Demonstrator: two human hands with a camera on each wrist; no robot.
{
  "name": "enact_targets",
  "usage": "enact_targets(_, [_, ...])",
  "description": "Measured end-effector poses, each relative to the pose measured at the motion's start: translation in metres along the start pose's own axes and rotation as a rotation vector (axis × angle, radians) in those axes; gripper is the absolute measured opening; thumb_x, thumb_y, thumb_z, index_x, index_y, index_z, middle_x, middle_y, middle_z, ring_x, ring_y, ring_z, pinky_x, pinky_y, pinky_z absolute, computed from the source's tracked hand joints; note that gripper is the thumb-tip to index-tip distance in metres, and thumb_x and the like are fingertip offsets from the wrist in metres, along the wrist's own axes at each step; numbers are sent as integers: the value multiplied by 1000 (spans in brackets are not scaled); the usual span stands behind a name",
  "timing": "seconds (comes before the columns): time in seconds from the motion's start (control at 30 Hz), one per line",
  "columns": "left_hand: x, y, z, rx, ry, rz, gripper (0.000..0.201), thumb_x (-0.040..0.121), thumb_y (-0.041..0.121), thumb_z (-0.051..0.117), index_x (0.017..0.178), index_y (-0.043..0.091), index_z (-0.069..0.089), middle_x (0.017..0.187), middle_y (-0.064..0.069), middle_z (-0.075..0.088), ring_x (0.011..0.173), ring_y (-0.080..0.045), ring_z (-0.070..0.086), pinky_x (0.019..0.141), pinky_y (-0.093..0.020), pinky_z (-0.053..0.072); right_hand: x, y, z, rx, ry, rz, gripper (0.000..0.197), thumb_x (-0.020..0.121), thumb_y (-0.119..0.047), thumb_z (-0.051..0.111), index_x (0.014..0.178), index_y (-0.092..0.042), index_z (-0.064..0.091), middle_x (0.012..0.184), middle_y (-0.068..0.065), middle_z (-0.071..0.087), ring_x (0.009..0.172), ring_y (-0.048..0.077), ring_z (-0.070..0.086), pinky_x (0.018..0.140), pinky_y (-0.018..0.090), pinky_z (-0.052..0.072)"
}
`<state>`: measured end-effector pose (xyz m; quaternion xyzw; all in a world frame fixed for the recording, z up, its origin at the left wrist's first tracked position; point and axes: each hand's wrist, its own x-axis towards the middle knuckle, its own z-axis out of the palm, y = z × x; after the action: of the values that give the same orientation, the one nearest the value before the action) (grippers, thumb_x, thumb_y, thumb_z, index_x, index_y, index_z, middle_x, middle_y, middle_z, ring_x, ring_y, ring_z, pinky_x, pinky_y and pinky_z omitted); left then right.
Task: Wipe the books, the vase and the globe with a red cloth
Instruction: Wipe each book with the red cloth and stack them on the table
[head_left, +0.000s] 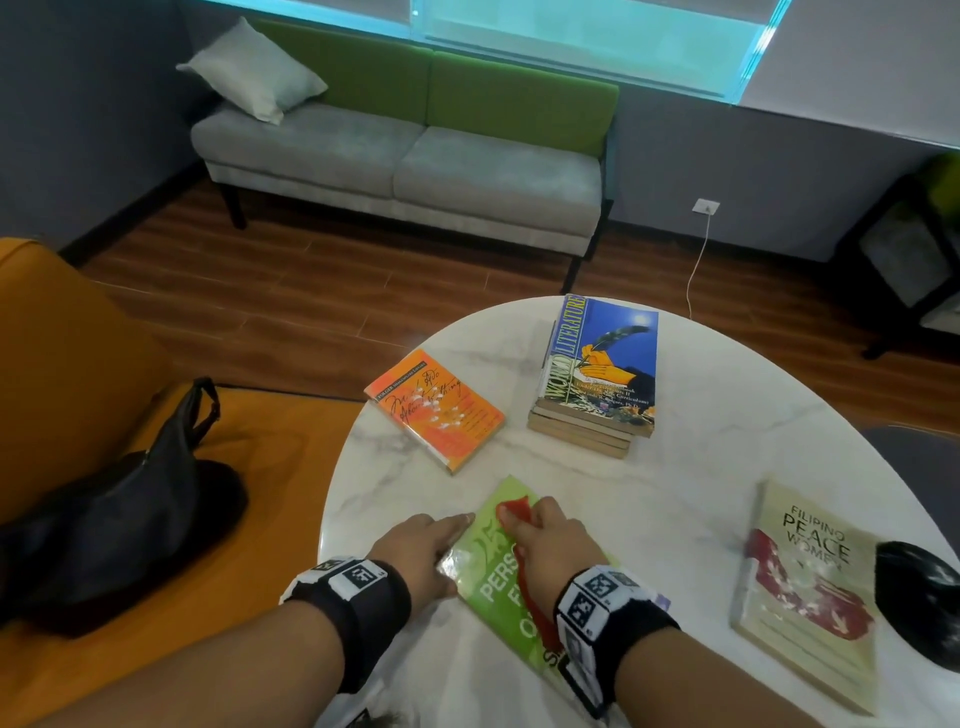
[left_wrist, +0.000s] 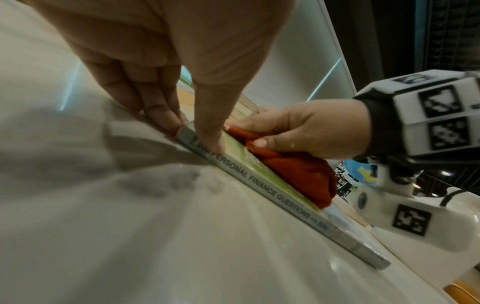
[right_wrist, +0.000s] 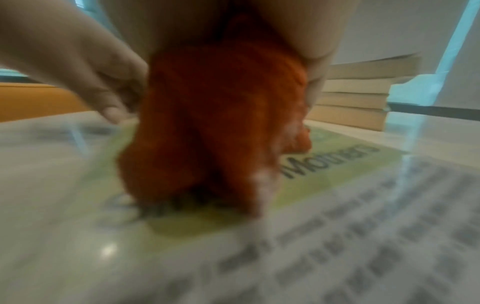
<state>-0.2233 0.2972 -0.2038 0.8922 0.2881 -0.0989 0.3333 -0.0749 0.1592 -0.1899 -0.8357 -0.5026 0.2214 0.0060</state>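
Note:
A green book (head_left: 485, 571) (left_wrist: 259, 182) (right_wrist: 330, 164) lies flat near the front of a round white marble table (head_left: 717, 415). My right hand (head_left: 545, 540) (left_wrist: 306, 131) grips a bunched red cloth (head_left: 517, 506) (left_wrist: 298, 170) (right_wrist: 213, 123) and presses it onto the cover. My left hand (head_left: 423, 543) (left_wrist: 168, 86) lies with straight fingers against the book's spine edge, thumb on the cover. An orange book (head_left: 434, 410), a stack of books (head_left: 602, 364) (right_wrist: 358, 98) and a cream book (head_left: 810, 587) also lie on the table. No vase shows.
A dark rounded object (head_left: 919, 597) sits at the table's right edge. A black bag (head_left: 130, 509) lies on an orange seat (head_left: 67, 364) to the left. A grey and green sofa (head_left: 405, 150) stands beyond the wooden floor.

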Motion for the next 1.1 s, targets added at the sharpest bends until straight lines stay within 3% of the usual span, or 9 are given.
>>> enact_targets(0.13, [0, -2, 2, 14, 1, 2, 79, 77, 39, 71, 144, 47, 29, 98, 6, 43, 102, -15, 53, 87, -20, 42, -28, -29, 8, -58, 16, -305, 45, 94, -33, 49, 133, -51, 35, 122, 3, 46, 102, 32, 48, 86, 37, 45])
enact_targets(0.27, [2, -2, 1, 32, -27, 4, 80, 78, 38, 71, 145, 46, 27, 97, 6, 40, 104, -16, 52, 85, -20, 38, -40, -11, 2, 158, 113, -114, 12, 85, -62, 52, 95, -55, 50, 103, -4, 57, 91, 19, 58, 78, 30, 46])
enact_targets(0.43, [2, -1, -1, 54, -40, -6, 81, 79, 36, 70, 146, 45, 25, 98, 5, 40, 102, -16, 50, 85, -23, 40, -44, 17, -8, 14, 17, 163, 60, 94, -23, 47, 141, -50, 22, 134, -5, 29, 115, 24, 37, 101, 39, 41])
enact_targets(0.57, [2, 0, -1, 60, -31, -15, 79, 79, 38, 70, 145, 45, 27, 98, 4, 42, 99, -15, 50, 85, -21, 40, -61, -12, 20, -35, 12, -234, 45, 96, -39, 36, 137, -54, 27, 132, -2, 39, 113, 28, 39, 98, 39, 39])
enact_targets(0.67, [1, 1, -2, 55, -28, -12, 77, 79, 40, 70, 144, 46, 29, 95, 5, 42, 89, -12, 46, 85, -21, 41, -65, 11, 23, 90, 70, -143, 36, 98, -48, 34, 132, -59, 32, 125, -9, 42, 112, 21, 42, 96, 28, 37])
enact_targets(0.83, [-1, 6, -5, 73, -46, -11, 70, 82, 40, 65, 143, 46, 32, 96, 3, 45, 93, -14, 52, 87, -23, 44, -69, 58, 8, 69, 58, 216, 44, 94, -56, 30, 137, -50, 35, 126, -7, 38, 103, 17, 42, 97, 28, 38])
enact_targets(0.93, [-3, 15, -6, 88, -47, -39, 70, 80, 43, 65, 142, 45, 32, 105, 1, 48, 102, -18, 54, 92, -27, 45, -79, 30, 11, -73, 16, 108, 53, 97, -33, 38, 144, -47, 19, 137, -3, 32, 110, 27, 40, 104, 44, 34])
enact_targets(1.03, [-5, 22, -3, 115, -41, -65, 79, 78, 41, 69, 145, 42, 26, 116, -2, 47, 113, -21, 51, 95, -27, 44, -94, 7, 24, -20, 18, -122, 46, 97, -38, 31, 142, -45, 28, 132, 0, 39, 109, 30, 42, 97, 42, 42])
enact_targets(1.1, [-5, 23, -3, 114, -45, -78, 80, 79, 39, 69, 146, 42, 25, 116, -2, 46, 114, -21, 51, 95, -26, 43, -101, 16, 27, 14, 82, -102, 44, 94, -44, 26, 137, -49, 35, 126, -1, 45, 104, 29, 47, 93, 37, 45])
